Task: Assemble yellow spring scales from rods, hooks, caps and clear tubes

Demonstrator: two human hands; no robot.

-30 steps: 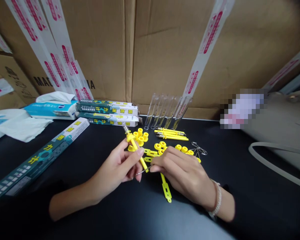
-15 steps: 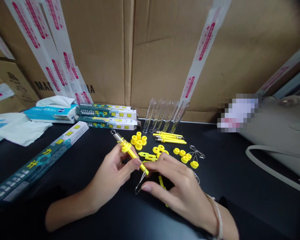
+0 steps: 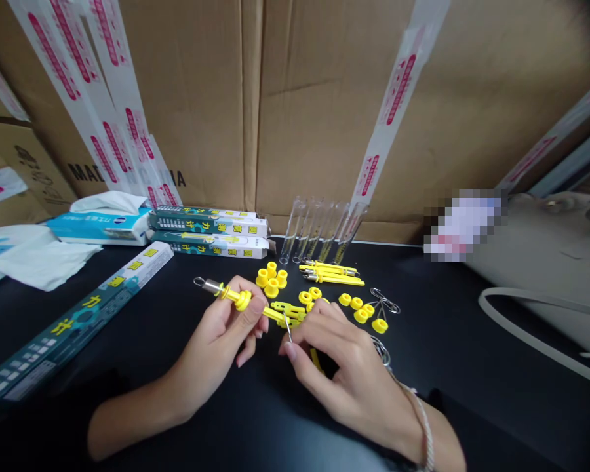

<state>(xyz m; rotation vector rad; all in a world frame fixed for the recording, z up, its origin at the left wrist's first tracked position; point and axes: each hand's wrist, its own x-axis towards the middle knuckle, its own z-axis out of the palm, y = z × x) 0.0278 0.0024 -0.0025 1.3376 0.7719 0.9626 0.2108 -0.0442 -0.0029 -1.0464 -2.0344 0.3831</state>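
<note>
My left hand [image 3: 229, 334] is closed around a yellow spring scale core [image 3: 243, 301], a rod with a yellow collar and a metal ring at its upper left end. Between the thumb and index finger of my right hand [image 3: 339, 360] is a thin metal hook [image 3: 288, 327], which meets the rod's lower right end. Just behind my fingers lie flat yellow plastic pieces [image 3: 288, 308] and yellow rings [image 3: 314, 293]. Another yellow strip [image 3: 316, 359] shows partly beneath my right hand, and a coil of metal hooks [image 3: 382, 349] lies behind that hand.
Clear tubes [image 3: 322, 229] stand upright near the cardboard box [image 3: 324, 118]. Before them lie yellow rods [image 3: 332, 272], yellow caps [image 3: 271, 278], smaller caps [image 3: 361, 305] and S-shaped hooks [image 3: 386, 300]. Printed boxes [image 3: 209, 242] and tissue packs [image 3: 98, 223] are left; a beige bag [image 3: 541, 255] is right.
The yellow rod has swung flatter, its ring end moving left and down. My right fingers have closed on the hook, which has turned to point down more steeply.
</note>
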